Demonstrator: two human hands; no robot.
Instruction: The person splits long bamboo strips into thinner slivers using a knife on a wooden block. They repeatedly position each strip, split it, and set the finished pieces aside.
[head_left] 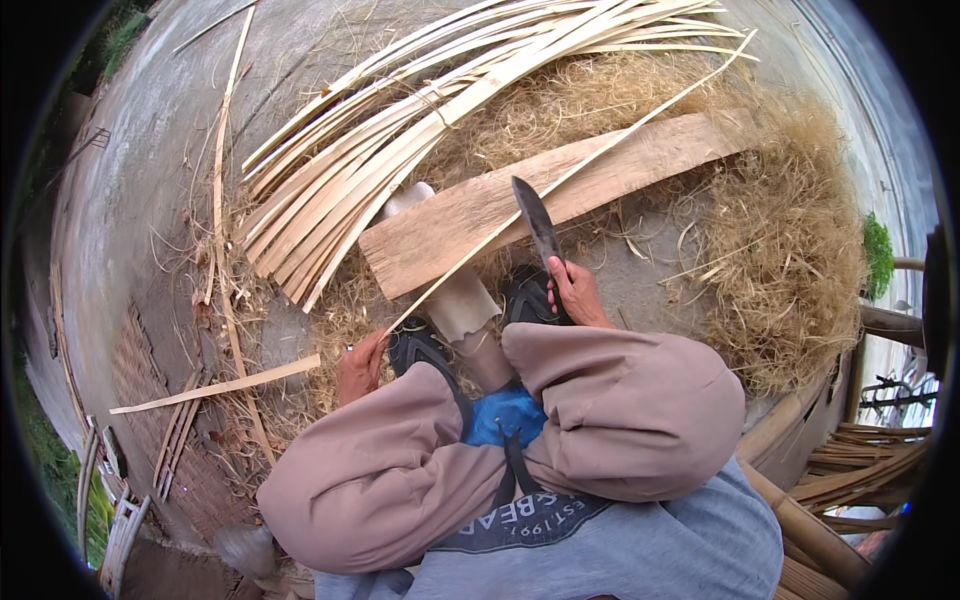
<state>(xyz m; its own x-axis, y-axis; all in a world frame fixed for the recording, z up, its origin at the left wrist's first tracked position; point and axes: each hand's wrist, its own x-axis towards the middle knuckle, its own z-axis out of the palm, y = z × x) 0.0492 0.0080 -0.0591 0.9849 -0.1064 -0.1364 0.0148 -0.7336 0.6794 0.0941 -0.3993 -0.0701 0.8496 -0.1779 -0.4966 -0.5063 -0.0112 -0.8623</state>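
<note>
My left hand (363, 368) is closed at the near end of a long thin bamboo strip (462, 262). The strip runs up and to the right, across a wide wooden board (430, 238), and its far end reaches past the board. In my right hand (580, 295) is a knife (538, 222) with a long dark blade, gripped by its handle with the tip pointing away from me. The blade lies over the strip near the board's front edge; whether it touches is hard to tell. Under the board's left part shows a pale tube-like piece (463, 300) between my feet.
A fanned bundle of split bamboo strips (390, 150) lies beyond the board. Fine curly shavings (785, 270) are heaped to the right and behind it. One flat strip (220, 384) rests at the left. Bamboo poles (805, 520) stand at the lower right.
</note>
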